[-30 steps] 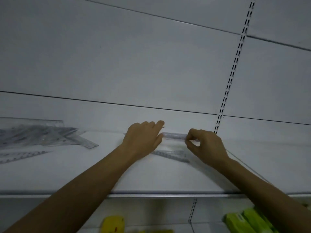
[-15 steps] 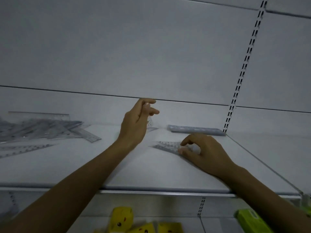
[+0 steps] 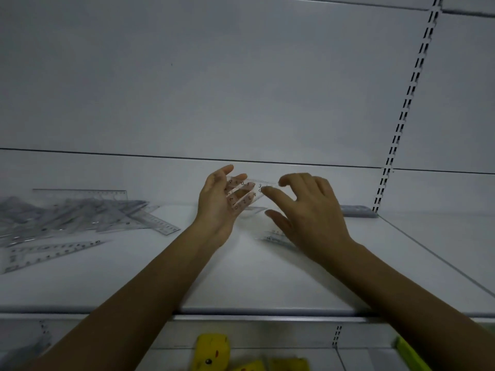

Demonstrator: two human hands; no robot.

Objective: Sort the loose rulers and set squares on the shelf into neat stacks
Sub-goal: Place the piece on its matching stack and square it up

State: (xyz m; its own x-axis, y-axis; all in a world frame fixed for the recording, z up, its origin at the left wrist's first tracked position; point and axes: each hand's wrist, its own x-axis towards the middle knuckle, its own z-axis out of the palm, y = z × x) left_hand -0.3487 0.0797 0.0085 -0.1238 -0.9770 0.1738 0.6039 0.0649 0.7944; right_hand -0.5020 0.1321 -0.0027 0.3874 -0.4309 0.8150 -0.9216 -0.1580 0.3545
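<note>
Fingers of my left hand (image 3: 217, 204) grasp a clear set square (image 3: 245, 192), held up above the shelf (image 3: 267, 290). My right hand (image 3: 310, 212) is spread and loose, one fingertip touching the square's right corner. I'd take that corner, turn the piece flat and match its edges to the second square (image 3: 276, 236) lying beneath my right hand. Mid-shelf looks open. The loose pile (image 3: 80, 218) crowds the left, stacked rulers (image 3: 357, 211) sit far right, and the front lip is near.

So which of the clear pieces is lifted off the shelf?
The numbered set square in the left hand; the others lie on the shelf.
</note>
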